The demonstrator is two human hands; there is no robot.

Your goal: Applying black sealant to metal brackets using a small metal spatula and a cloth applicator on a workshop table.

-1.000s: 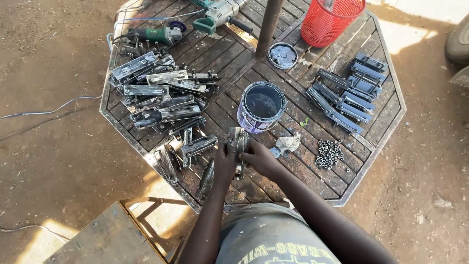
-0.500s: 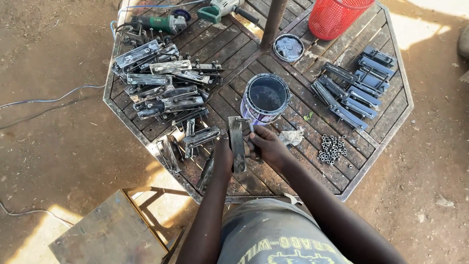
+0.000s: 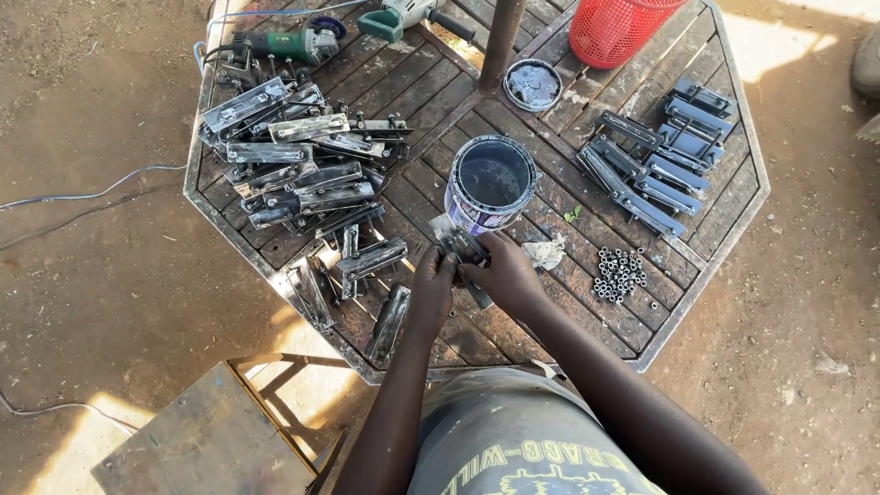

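An octagonal wooden table (image 3: 697,266) carries a big pile of bare metal brackets (image 3: 293,174) on its left part, a row of dark painted brackets (image 3: 655,165) on its right part, a red basket (image 3: 619,32) at the far edge and an open paint can (image 3: 490,183) near the middle. Just in front of the can, the left hand (image 3: 431,289) and the right hand (image 3: 504,275) hold one metal bracket (image 3: 458,246) between them, fingers closed on it. A small heap of nuts (image 3: 619,273) lies to the right of the hands.

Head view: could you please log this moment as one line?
left hand: on metal piece | right hand: on metal piece | paint can: open, just beyond | table
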